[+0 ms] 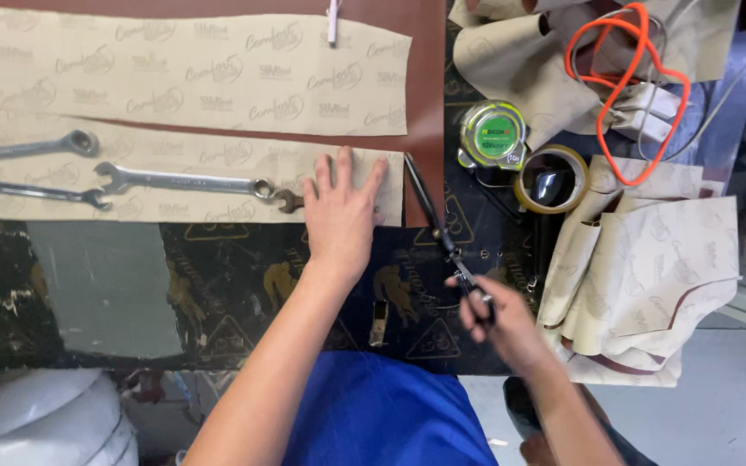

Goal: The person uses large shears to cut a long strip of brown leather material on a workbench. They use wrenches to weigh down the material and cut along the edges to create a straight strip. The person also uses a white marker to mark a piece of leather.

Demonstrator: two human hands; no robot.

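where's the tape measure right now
In the head view the green and clear tape measure lies on the dark mat right of centre, just upper left of the roll of brown tape and beyond the tips of the scissors in the right hand.
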